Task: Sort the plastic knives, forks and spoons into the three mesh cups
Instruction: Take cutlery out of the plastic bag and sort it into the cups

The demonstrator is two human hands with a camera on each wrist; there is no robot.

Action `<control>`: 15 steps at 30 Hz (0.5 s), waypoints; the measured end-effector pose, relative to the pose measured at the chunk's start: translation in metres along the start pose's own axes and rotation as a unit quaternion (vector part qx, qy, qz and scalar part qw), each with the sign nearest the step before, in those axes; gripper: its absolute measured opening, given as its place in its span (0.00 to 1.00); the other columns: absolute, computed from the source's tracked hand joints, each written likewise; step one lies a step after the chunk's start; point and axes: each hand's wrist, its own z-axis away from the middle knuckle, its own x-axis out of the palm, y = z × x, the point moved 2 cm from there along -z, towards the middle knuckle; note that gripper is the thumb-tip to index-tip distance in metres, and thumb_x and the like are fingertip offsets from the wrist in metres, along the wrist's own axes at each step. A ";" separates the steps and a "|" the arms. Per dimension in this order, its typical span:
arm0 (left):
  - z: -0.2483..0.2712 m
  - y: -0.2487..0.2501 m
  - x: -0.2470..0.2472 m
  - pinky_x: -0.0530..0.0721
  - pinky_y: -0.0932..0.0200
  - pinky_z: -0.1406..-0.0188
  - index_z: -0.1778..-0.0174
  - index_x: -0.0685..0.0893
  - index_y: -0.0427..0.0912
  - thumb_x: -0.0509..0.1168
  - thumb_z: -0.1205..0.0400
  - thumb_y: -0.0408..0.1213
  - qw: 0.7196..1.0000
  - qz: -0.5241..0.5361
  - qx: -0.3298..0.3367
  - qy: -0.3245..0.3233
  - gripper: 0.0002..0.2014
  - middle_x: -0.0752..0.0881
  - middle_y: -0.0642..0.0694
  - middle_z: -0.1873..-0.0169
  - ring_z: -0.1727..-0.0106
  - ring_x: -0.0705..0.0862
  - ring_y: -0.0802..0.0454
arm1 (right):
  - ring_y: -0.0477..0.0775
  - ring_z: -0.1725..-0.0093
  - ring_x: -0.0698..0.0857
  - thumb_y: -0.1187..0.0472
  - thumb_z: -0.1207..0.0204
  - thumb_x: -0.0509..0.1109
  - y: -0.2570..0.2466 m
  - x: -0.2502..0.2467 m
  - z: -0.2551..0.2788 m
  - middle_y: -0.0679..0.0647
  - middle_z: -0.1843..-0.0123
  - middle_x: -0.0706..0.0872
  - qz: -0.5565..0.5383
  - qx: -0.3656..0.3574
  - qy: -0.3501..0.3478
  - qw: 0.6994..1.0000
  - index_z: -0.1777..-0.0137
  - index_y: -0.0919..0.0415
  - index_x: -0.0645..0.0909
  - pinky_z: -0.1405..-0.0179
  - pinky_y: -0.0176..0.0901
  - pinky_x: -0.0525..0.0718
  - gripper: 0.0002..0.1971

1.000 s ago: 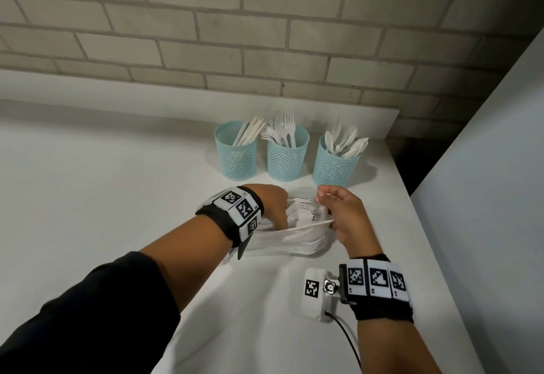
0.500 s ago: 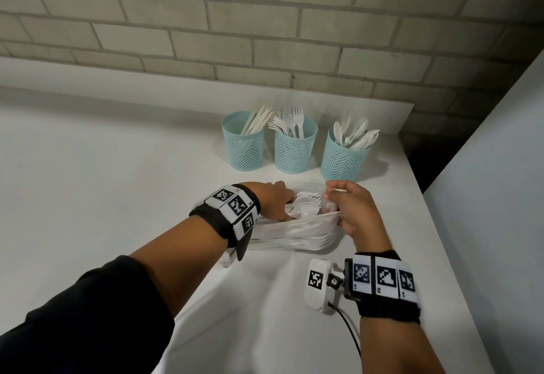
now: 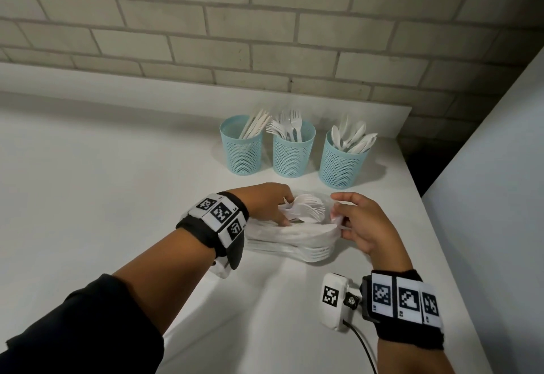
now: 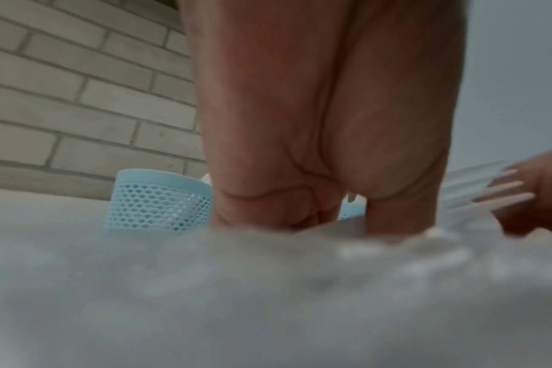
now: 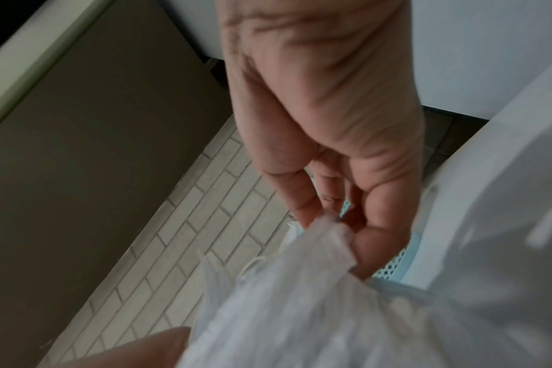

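Observation:
Three light-blue mesh cups stand in a row at the back: the knife cup (image 3: 241, 149), the fork cup (image 3: 293, 152) and the spoon cup (image 3: 341, 164). In front of them a clear plastic bag (image 3: 294, 244) of white cutlery lies on the white table. My left hand (image 3: 287, 211) reaches into the bag's mouth, fingers curled round a bunch of cutlery (image 3: 309, 208). My right hand (image 3: 338, 214) pinches the bag's rim and holds it open. In the right wrist view thumb and fingers (image 5: 372, 239) clamp the crumpled bag (image 5: 300, 298). The left wrist view shows my left hand (image 4: 325, 124) dipping behind the blurred bag (image 4: 268, 286), fingertips hidden.
A grey brick wall (image 3: 265, 34) runs behind the cups. The table's right edge (image 3: 459, 270) lies close beside my right hand, with a pale panel (image 3: 500, 182) beyond it and a dark gap at the back corner. A white camera unit (image 3: 334, 303) with a cable hangs off my right wrist.
My left hand has shifted inside the bag and now grips a bunch of cutlery at its mouth. My right hand keeps its pinch on the rim, lifted slightly.

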 end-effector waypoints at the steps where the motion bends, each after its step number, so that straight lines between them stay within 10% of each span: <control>1: 0.000 -0.002 -0.001 0.72 0.59 0.46 0.35 0.77 0.37 0.69 0.21 0.44 1.000 0.004 0.001 -0.001 0.22 0.81 0.40 0.40 0.39 0.78 0.42 | 0.53 0.65 0.79 0.73 0.22 0.61 0.000 -0.001 0.000 0.57 0.65 0.80 -0.001 0.001 -0.001 1.000 0.51 0.57 0.79 0.66 0.43 0.79 0.11; 4: 0.000 -0.006 -0.002 0.72 0.58 0.59 0.50 0.80 0.33 0.64 0.18 0.48 0.999 0.030 0.015 0.002 0.18 0.82 0.42 0.56 0.55 0.78 0.44 | 0.55 0.62 0.80 0.74 0.22 0.61 0.000 -0.002 0.001 0.58 0.63 0.80 -0.006 0.001 -0.003 1.000 0.54 0.56 0.80 0.62 0.47 0.80 0.12; 7: 0.001 -0.009 -0.001 0.76 0.54 0.44 0.45 0.80 0.40 0.59 0.17 0.51 0.996 0.082 0.026 -0.009 0.18 0.85 0.46 0.49 0.51 0.80 0.50 | 0.54 0.62 0.80 0.73 0.21 0.61 -0.002 -0.001 0.003 0.57 0.63 0.81 -0.005 0.000 -0.004 1.000 0.54 0.56 0.80 0.63 0.47 0.81 0.12; 11: 0.007 -0.002 -0.010 0.78 0.72 0.52 0.61 0.80 0.49 0.57 0.13 0.43 0.979 0.196 0.059 0.003 0.12 0.85 0.57 0.66 0.61 0.83 0.58 | 0.54 0.63 0.80 0.73 0.21 0.60 -0.004 0.000 0.006 0.58 0.64 0.80 -0.003 0.000 0.001 1.000 0.52 0.56 0.79 0.65 0.45 0.81 0.11; 15: 0.010 -0.001 -0.017 0.79 0.67 0.54 0.47 0.83 0.46 0.58 0.14 0.44 0.937 0.337 0.088 0.043 0.10 0.84 0.54 0.67 0.64 0.82 0.58 | 0.56 0.58 0.83 0.71 0.21 0.60 -0.009 0.002 0.010 0.61 0.56 0.83 0.049 -0.008 0.028 0.998 0.45 0.59 0.79 0.62 0.47 0.84 0.11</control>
